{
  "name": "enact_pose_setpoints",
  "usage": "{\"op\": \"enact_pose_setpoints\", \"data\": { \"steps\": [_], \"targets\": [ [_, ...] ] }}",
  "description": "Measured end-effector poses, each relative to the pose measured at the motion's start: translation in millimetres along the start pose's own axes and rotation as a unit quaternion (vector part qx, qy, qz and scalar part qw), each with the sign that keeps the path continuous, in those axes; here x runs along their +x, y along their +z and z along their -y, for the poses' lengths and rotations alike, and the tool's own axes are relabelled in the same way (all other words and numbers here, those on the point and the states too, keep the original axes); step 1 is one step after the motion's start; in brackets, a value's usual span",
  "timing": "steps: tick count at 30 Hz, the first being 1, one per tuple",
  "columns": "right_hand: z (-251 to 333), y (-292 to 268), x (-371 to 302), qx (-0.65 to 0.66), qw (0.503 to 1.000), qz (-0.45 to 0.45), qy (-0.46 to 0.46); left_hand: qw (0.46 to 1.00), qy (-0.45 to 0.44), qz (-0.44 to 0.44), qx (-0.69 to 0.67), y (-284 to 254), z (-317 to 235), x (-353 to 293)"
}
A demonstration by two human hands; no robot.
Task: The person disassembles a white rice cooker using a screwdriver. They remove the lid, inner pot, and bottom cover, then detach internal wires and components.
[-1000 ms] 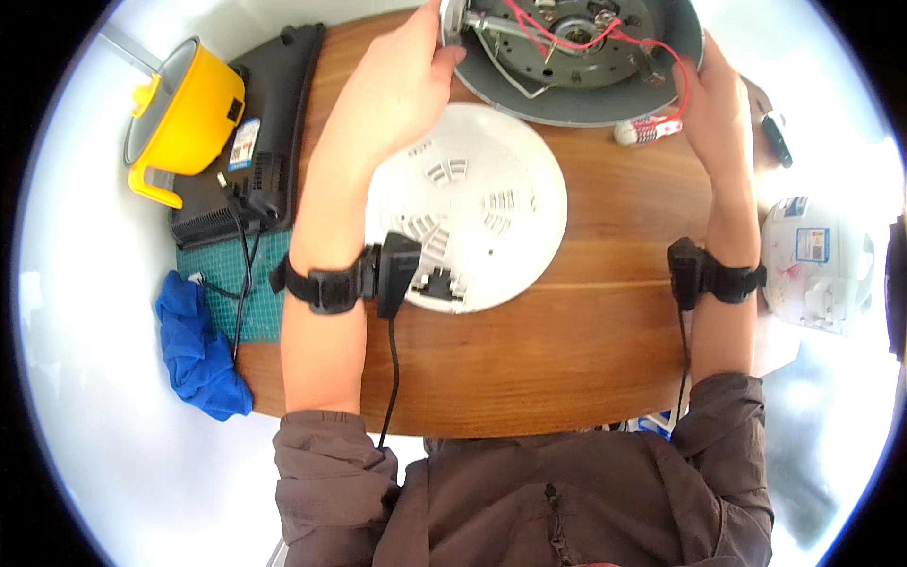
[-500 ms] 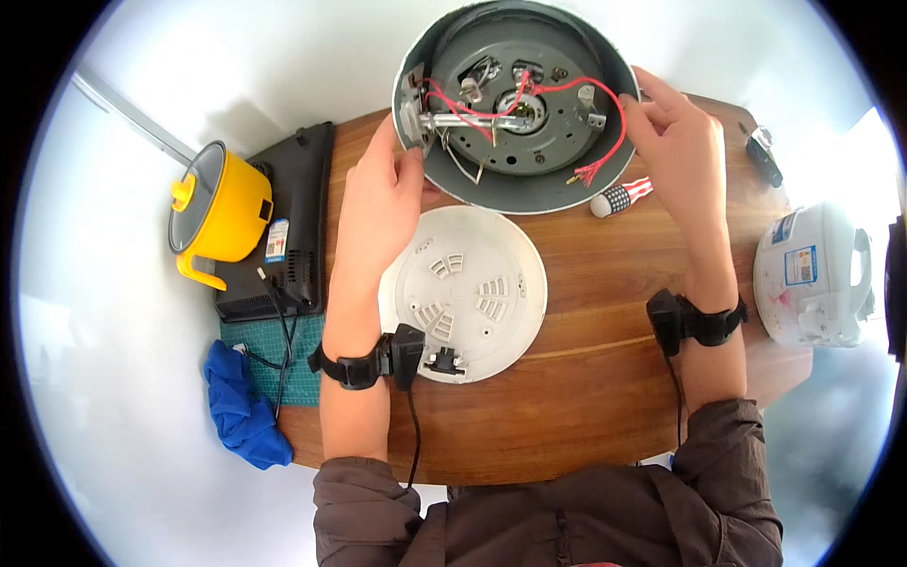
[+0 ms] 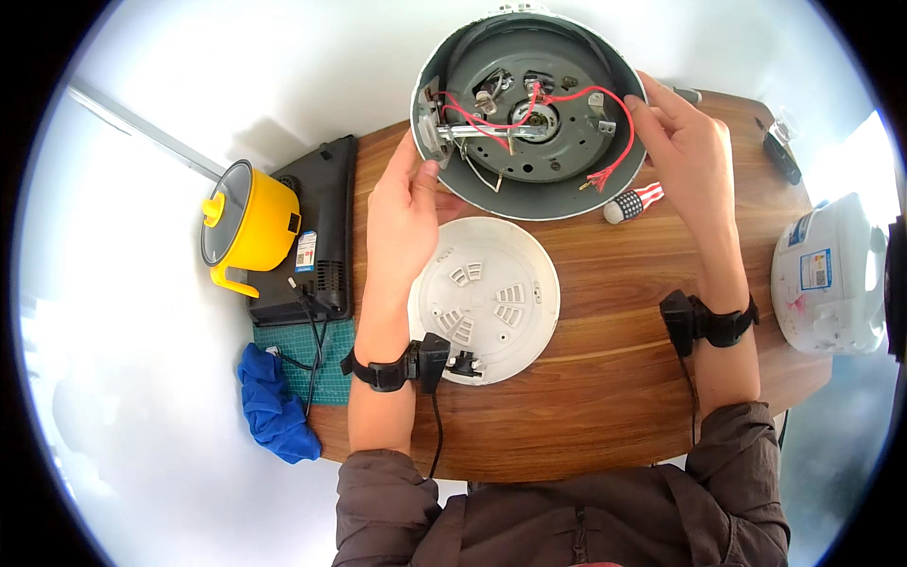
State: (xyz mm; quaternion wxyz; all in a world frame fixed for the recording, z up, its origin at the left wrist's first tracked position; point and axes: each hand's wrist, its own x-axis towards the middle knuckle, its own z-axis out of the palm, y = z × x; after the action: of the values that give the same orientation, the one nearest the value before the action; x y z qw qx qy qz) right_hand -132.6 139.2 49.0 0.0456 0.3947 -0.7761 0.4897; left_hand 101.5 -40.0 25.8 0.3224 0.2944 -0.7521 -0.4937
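My two hands hold up an opened rice cooker body (image 3: 463,180), a round grey metal shell with its wired inside facing me. Red wires (image 3: 631,142) run across it, and one frayed bunch hangs near the right wall. A metal bracket with a rod spans from the left wall to the middle. My left hand (image 3: 404,203) grips the left rim, thumb on the near side. Around the right rim close the fingers of my right hand (image 3: 685,142). Below lies the white round vented base cover (image 3: 484,300), a small black part (image 3: 463,364) at its near edge.
A screwdriver with striped handle (image 3: 631,203) lies right of the shell. To the left, a yellow pot (image 3: 260,222) stands on a black appliance (image 3: 331,227), near a green cutting mat (image 3: 331,378) and blue cloth (image 3: 274,406). A white appliance (image 3: 822,283) sits right.
The whole view has shifted, so most things appear farther right. The shell has tilted slightly, showing white parts beyond its far rim. Both hands keep their hold.
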Motion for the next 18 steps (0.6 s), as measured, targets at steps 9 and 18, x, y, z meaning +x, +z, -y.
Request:
{"op": "enact_pose_setpoints", "data": {
  "steps": [9,18],
  "targets": [
    [-5.3,1.3,2.4,0.047,0.998,0.006,0.028,0.998,-0.05,-0.025,-0.027,-0.6,-4.6,-2.2],
    [-2.6,2.2,2.5,0.035,0.999,0.003,0.041,0.998,-0.048,-0.035,0.022,2.4,-9.0,-5.8]
  ]
}}
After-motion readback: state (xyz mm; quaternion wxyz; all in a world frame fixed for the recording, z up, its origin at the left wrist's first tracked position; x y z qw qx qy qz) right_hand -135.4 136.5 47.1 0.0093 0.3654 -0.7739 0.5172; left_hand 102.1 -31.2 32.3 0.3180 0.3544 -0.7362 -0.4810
